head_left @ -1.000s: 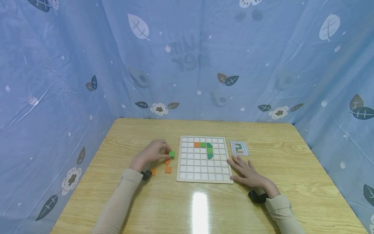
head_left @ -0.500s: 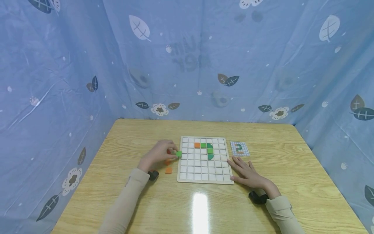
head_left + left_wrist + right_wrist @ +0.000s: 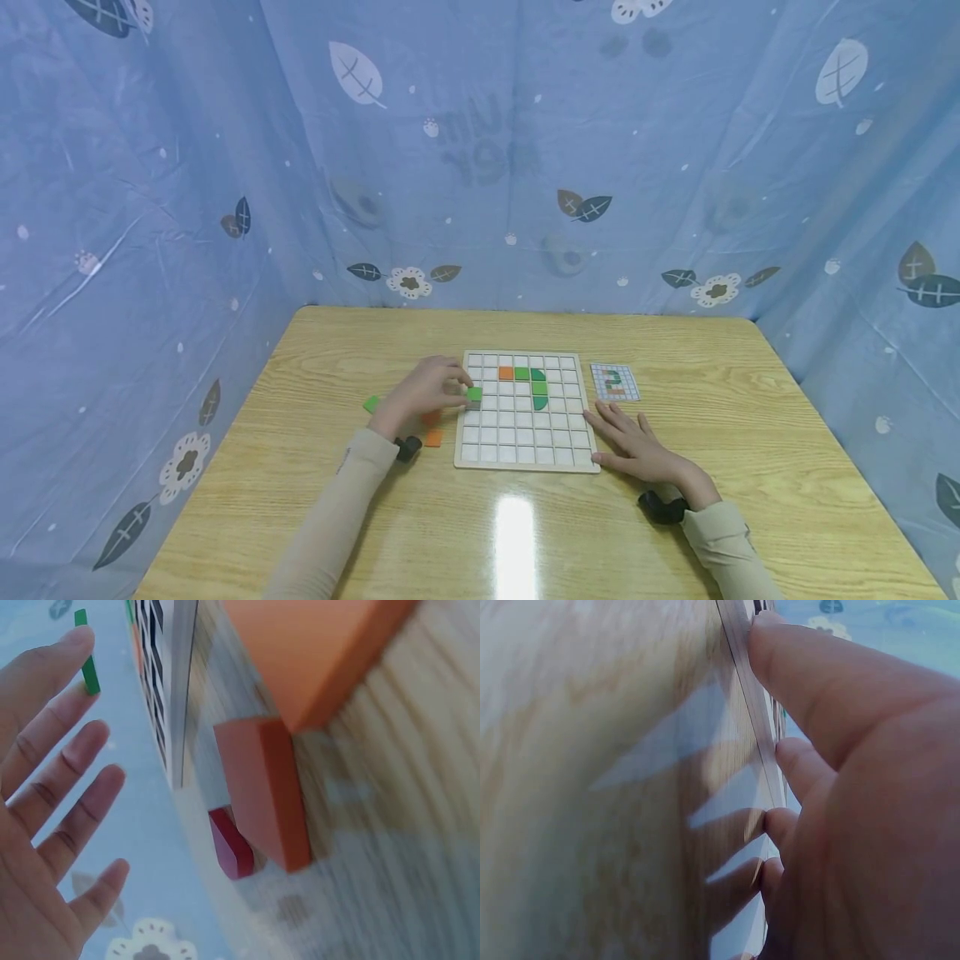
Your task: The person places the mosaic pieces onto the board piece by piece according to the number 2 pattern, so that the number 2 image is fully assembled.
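We see the left hand [image 3: 423, 392] pinching a green square [image 3: 474, 394] between its thumb and pointing finger, with the other fingers spread out behind. The green square is over the left edge of the white grid board [image 3: 525, 468], and we cannot tell if it touches the board. The right hand [image 3: 637, 446] grips nothing; its fingers are stretched out and touch the right edge of the board. Near the top of the grid we see an orange tile [image 3: 506, 373], then a green tile [image 3: 522, 373] and a round-edged dark green piece [image 3: 538, 374]. Under that sit one more green tile and one more round-edged piece. Beside the board lies a small card [image 3: 615, 382], and its green and orange picture looks like the number 2. Close to the left hand, on the wooden table [image 3: 420, 508], we find orange blocks [image 3: 262, 787] and a small red piece [image 3: 232, 847]. A loose green piece [image 3: 371, 404] lies left of the wrist. On the blue curtain [image 3: 637, 125] there are faint big letters, perhaps showing through from the back, too pale for us to read. The sleeve [image 3: 330, 517] has a tiny dark mark we cannot read.
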A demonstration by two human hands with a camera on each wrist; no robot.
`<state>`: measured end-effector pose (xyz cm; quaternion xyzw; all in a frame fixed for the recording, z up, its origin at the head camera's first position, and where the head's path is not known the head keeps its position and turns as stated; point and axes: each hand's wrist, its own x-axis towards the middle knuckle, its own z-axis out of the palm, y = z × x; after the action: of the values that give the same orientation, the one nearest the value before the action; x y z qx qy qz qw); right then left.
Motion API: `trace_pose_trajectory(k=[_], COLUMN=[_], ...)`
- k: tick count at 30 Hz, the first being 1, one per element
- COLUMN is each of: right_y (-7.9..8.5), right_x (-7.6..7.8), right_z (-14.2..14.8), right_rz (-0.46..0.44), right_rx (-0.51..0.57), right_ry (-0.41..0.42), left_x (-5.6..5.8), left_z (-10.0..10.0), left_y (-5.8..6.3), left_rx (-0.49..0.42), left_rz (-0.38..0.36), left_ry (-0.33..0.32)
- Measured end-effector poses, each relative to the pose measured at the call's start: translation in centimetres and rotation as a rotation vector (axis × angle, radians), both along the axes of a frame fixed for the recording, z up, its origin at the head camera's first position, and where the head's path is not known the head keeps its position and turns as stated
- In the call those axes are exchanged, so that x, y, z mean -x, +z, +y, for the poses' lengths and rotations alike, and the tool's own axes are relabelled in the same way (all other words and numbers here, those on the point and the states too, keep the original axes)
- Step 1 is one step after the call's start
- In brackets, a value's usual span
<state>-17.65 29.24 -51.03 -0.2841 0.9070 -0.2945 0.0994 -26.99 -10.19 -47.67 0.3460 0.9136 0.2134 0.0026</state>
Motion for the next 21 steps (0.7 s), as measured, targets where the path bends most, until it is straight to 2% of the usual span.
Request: trace_pose_trajectory(k=[15, 21], right_y=[0.4, 0.4], right_x=[0.1, 0.0], right_z=[-0.1, -0.2], right_rz=[0.001, 0.004], right_rx=[-0.006, -0.008], right_ry=[-0.003, -0.007], left_x=[0.4, 0.5], left_z=[2.1, 3.1], left_y=[0.5, 0.3], left_rx=[0.003, 0.034], left_rz=[0.050, 0.045], left_ry=[-0.045, -0.032])
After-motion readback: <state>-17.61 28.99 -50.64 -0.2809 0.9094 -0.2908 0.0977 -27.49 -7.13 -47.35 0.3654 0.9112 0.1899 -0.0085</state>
